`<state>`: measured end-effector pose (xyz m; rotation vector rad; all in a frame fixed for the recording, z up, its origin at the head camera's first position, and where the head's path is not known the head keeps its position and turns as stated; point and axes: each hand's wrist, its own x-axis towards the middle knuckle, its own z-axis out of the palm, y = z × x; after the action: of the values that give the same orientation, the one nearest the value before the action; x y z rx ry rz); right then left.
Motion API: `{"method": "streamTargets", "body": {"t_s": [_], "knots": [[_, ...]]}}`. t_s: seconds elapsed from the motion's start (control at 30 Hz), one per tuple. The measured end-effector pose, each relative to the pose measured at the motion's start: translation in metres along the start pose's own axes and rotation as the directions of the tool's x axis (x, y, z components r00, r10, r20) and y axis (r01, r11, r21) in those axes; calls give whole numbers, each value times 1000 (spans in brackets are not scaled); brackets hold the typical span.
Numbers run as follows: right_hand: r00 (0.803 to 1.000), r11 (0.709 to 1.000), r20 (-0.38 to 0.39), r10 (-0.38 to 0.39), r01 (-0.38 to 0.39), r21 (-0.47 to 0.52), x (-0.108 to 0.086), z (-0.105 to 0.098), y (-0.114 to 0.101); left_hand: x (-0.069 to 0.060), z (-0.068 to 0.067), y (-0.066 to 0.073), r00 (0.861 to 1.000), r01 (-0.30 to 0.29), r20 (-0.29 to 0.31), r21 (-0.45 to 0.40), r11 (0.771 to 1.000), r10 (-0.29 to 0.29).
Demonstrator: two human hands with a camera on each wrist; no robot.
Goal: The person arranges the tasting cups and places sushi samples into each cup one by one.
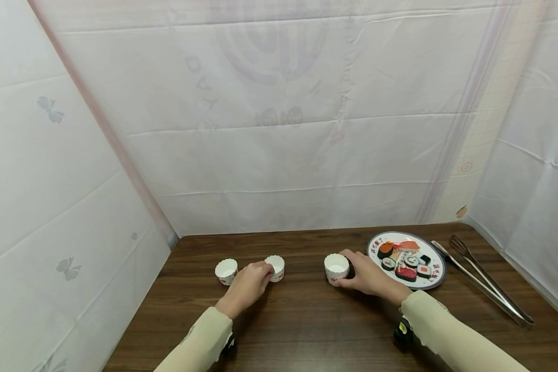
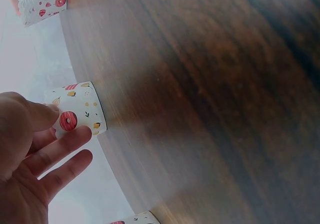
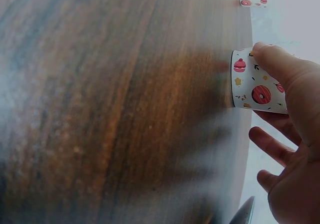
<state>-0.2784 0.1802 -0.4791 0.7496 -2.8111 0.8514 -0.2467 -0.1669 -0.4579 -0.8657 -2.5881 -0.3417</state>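
Note:
Three white paper cups with scalloped rims and red and yellow prints stand on the dark wooden table (image 1: 297,320). The left hand (image 1: 248,287) pinches the middle cup (image 1: 275,269) at its left side; in the left wrist view, thumb and a finger hold that cup (image 2: 82,112), other fingers spread. To its left stands another cup (image 1: 226,270), untouched. The right hand (image 1: 365,274) grips the rightmost cup (image 1: 336,268) from its right side. The right wrist view shows the thumb on this cup's printed wall (image 3: 257,84). Their insides look white in the head view.
An oval plate (image 1: 438,274) with several sushi pieces lies right of the right hand. Metal tongs (image 1: 483,284) lie beyond it at the table's right side. White patterned cloth (image 1: 269,155) hangs behind the table and at both sides.

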Motion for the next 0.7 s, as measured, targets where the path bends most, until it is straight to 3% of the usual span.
{"method": "streamTargets", "body": {"t_s": [0.43,0.7], "knots": [[1000,1000,2,4,-4,3,1,-2,-2,0,0,-1,1000,2,7,-4,1000,-2],[1000,1000,8,14,-14,2,0,-2,-2,0,-2,1,998,-6,-55,15,1000,7]]}}
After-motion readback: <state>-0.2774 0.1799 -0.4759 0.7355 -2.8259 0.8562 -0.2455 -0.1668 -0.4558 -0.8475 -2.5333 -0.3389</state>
